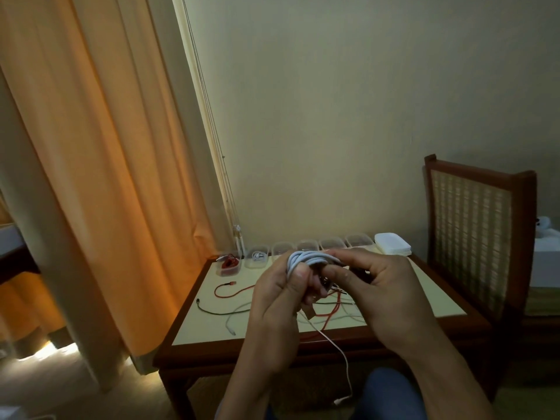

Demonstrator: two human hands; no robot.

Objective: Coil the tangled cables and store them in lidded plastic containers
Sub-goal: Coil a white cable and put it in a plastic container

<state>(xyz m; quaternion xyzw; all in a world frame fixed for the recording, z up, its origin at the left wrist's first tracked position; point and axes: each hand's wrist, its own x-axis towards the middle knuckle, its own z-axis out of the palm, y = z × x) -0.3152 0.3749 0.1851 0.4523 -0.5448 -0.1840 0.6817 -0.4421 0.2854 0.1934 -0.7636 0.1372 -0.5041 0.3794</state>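
Note:
My left hand [281, 294] grips a coil of white cable [306, 258] wound over its fingers, held above the table. My right hand [374, 286] pinches the same coil from the right. The cable's loose tail [342, 356] hangs down past the table's front edge, its plug near my knee. A tangle of red, dark and white cables [242, 304] lies on the table under my hands. Along the table's back edge stands a row of clear plastic containers [330, 244]; the leftmost container [228, 265] holds a red cable, the one beside it [257, 257] a white one. White lids [392, 244] are stacked at the row's right end.
The low wooden table [209, 338] has a pale top and a dark rim. An orange curtain [91, 177] hangs at the left. A cane-backed chair [472, 231] stands at the table's right end. My blue-clad knee [391, 395] is just below the front edge.

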